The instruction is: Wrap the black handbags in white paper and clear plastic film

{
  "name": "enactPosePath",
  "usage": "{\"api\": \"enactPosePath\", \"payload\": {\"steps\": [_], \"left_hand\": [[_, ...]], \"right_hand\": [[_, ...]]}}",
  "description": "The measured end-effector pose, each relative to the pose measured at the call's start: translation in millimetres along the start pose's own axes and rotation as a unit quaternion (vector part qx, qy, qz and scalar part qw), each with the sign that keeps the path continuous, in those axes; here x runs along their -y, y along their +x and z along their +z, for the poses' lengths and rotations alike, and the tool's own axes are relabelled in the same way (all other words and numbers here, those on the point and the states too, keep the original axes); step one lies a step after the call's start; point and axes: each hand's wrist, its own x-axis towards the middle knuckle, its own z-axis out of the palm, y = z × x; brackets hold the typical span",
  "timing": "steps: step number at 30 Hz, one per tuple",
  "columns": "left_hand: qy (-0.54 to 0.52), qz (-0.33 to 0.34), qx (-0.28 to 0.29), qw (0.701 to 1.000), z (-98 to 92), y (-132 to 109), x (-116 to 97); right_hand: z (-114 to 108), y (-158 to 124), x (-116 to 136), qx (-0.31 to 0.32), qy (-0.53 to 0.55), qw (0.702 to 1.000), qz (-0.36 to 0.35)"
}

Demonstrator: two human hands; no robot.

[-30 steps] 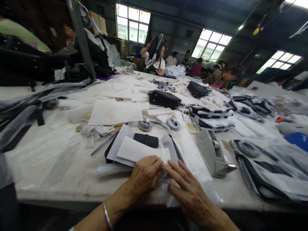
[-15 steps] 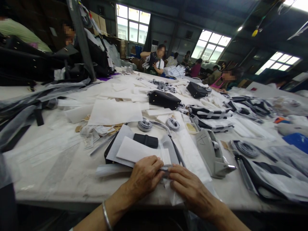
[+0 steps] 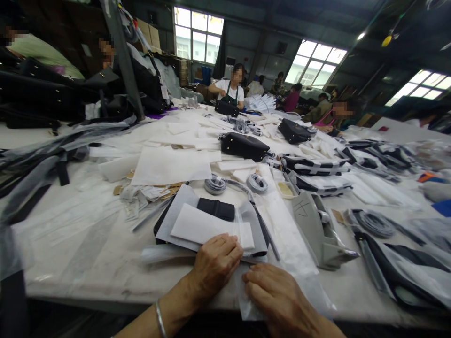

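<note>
Cluttered worktable (image 3: 88,253), near edge: the left hand (image 3: 215,261), curled, pressed on the white paper sheet (image 3: 200,226). The right hand (image 3: 278,295) — spread flat a second earlier — had curled, pinching the clear plastic bag (image 3: 251,307) beside it.

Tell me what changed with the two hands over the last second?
The right hand, flat with spread fingers before, has curled and drawn back toward the person, seemingly pinching the clear plastic bag. The left hand stays pressed at the near edge of the white sheet. The black wallet and grey tape dispenser have not moved.
</note>
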Motion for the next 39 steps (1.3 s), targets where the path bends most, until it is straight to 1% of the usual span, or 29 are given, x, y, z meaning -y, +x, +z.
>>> {"api": "enactPosePath", "payload": {"steps": [2,4,8,10,13,15,17,19,23,25,29,32,34,37,39], "left_hand": [[-0.004,0.000,-0.008,1.000,-1.5,-0.1,-0.2],[-0.026,-0.004,-0.004,1.000,-5.7,0.6,-1.0],[-0.081,-0.040,0.009,0.996,-16.1,3.7,-5.4],[-0.087,-0.069,-0.008,0.994,-17.3,4.8,-8.4],[-0.075,-0.116,-0.033,0.990,-13.0,5.1,-11.8],[-0.060,-0.125,-0.036,0.990,-9.1,4.9,-12.1],[-0.042,-0.106,-0.031,0.993,-6.8,4.7,-10.6],[-0.033,-0.080,-0.014,0.996,-6.7,4.2,-7.8],[-0.017,-0.018,0.017,1.000,-10.8,1.4,-2.0],[0.001,0.007,0.017,1.000,-12.8,-0.3,-0.3],[-0.001,0.031,0.028,0.999,-14.1,0.3,0.5],[-0.022,0.011,0.041,0.999,-14.5,4.4,-0.9],[-0.031,-0.009,0.062,0.998,-14.8,6.5,-2.3],[-0.034,-0.022,0.080,0.996,-13.8,6.9,-3.7],[-0.032,-0.024,0.083,0.996,-12.2,6.0,-3.6]], "right_hand": [[-7.2,10.3,-4.9,-0.012,-0.011,0.999,0.030],[-13.4,21.1,-14.0,-0.014,-0.025,0.997,0.067],[-17.6,41.4,-42.1,0.033,-0.032,0.987,0.151],[-15.7,49.9,-57.4,0.053,-0.002,0.980,0.192],[-9.1,57.8,-75.5,0.070,0.061,0.962,0.256],[-3.2,59.1,-82.6,0.072,0.102,0.948,0.292],[2.4,57.9,-86.3,0.062,0.138,0.935,0.322],[6.9,56.0,-88.1,0.053,0.163,0.918,0.358],[13.5,53.3,-92.0,0.062,0.206,0.880,0.423],[16.5,52.7,-94.7,0.065,0.202,0.875,0.436],[18.9,55.1,-98.6,0.066,0.158,0.879,0.446],[17.8,61.6,-100.2,0.075,0.121,0.876,0.462],[17.3,67.0,-101.8,0.067,0.091,0.874,0.472],[12.0,70.9,-102.8,0.025,0.082,0.878,0.471],[-1.0,64.9,-100.2,-0.032,0.109,0.879,0.463]]}}
